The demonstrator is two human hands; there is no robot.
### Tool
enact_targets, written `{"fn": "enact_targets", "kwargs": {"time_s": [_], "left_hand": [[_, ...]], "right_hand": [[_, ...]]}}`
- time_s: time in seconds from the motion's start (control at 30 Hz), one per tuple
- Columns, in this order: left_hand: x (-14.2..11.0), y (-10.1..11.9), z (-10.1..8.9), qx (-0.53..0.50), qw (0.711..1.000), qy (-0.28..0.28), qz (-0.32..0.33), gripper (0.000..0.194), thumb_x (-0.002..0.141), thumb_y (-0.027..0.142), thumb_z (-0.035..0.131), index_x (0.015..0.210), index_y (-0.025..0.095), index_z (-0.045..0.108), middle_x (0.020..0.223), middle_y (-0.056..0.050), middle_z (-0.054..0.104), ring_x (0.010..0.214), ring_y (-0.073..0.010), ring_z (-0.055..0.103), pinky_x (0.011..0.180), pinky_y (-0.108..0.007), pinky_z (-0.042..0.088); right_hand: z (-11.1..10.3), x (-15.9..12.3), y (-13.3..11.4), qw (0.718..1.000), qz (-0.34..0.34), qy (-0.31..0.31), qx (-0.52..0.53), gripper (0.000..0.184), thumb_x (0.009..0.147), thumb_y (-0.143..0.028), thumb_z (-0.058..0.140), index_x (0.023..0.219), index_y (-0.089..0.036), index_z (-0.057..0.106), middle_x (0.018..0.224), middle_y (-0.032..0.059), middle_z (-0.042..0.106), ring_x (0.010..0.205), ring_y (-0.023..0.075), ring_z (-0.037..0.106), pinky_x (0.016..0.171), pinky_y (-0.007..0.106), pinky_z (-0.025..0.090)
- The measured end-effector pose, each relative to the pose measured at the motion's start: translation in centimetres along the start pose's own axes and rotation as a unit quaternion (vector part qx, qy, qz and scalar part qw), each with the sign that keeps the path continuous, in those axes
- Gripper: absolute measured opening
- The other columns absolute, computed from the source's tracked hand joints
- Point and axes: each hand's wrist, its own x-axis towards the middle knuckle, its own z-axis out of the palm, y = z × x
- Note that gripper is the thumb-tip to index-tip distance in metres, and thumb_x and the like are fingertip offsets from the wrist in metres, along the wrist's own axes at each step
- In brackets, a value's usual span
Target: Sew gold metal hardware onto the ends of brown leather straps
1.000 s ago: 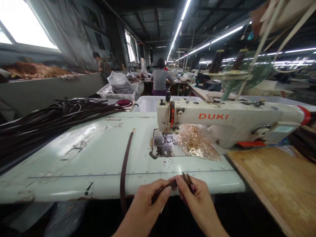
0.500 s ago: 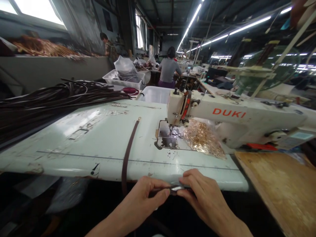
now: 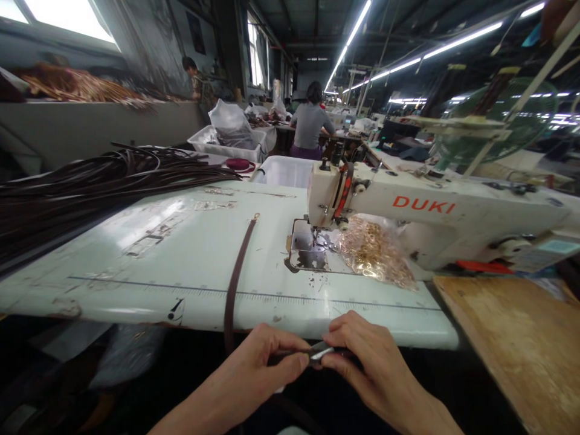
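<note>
Both hands meet just in front of the table's near edge, fingers pinched close together. My left hand (image 3: 260, 368) is closed on a dark strap (image 3: 278, 357). My right hand (image 3: 374, 362) is closed on the same strap, part of which is bent, with a pale, whitish edge or piece (image 3: 321, 354) showing between the fingertips. What that pale part is, I cannot make out. Left of the hands, a brown leather strap (image 3: 238, 272) with a small gold-coloured clasp (image 3: 257, 216) at its far end lies across the table and hangs over the edge.
A white sewing machine (image 3: 421, 205) stands at the right, a plastic bag of gold-coloured metal rings (image 3: 374, 251) by its needle plate. Dark straps (image 3: 113, 175) are heaped at left. A wooden board (image 3: 512, 344) lies right; a white bin (image 3: 285, 172) and a seated person (image 3: 310, 124) are beyond.
The fingertips have drawn slightly closer together, and the pale part between them has tilted. Both hands keep their pinch. The strap on the table has not moved.
</note>
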Motion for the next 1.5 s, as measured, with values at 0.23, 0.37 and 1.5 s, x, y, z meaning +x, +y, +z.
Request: {"fn": "enact_targets", "kwargs": {"time_s": [0.23,0.37,1.5], "left_hand": [[-0.3,1.2,-0.2,-0.003,1.0,-0.018,-0.01,0.029,0.087,0.033,0.052,0.094,0.012,0.071,0.058,0.005,0.035,0.054,-0.009,0.029,0.047,-0.023,0.019],[-0.4,1.7,0.0,-0.019,0.999,-0.024,-0.016,0.031,0.084,0.037,0.056,0.092,0.012,0.072,0.055,0.005,0.036,0.051,-0.0084,0.03,0.046,-0.022,0.02],[-0.3,0.7,0.1,-0.042,0.998,0.006,-0.047,0.04,0.082,0.046,0.057,0.098,0.013,0.071,0.051,0.006,0.032,0.047,-0.0084,0.026,0.044,-0.023,0.016]], "right_hand": [[-0.5,0.1,-0.1,0.999,0.017,-0.045,0.014,0.01,0.095,-0.027,0.049,0.092,-0.019,0.053,0.085,0.0029,0.058,0.078,0.0152,0.052,0.065,0.027,0.035],[-0.3,0.0,0.2,0.998,0.014,-0.044,0.044,0.009,0.096,-0.023,0.048,0.088,-0.019,0.052,0.082,0.0017,0.057,0.076,0.0139,0.051,0.065,0.026,0.035],[-1.5,-0.5,-0.5,0.988,0.119,-0.006,0.093,0.008,0.093,-0.029,0.053,0.095,-0.021,0.053,0.088,0.0013,0.055,0.076,0.0133,0.052,0.065,0.025,0.04]]}}
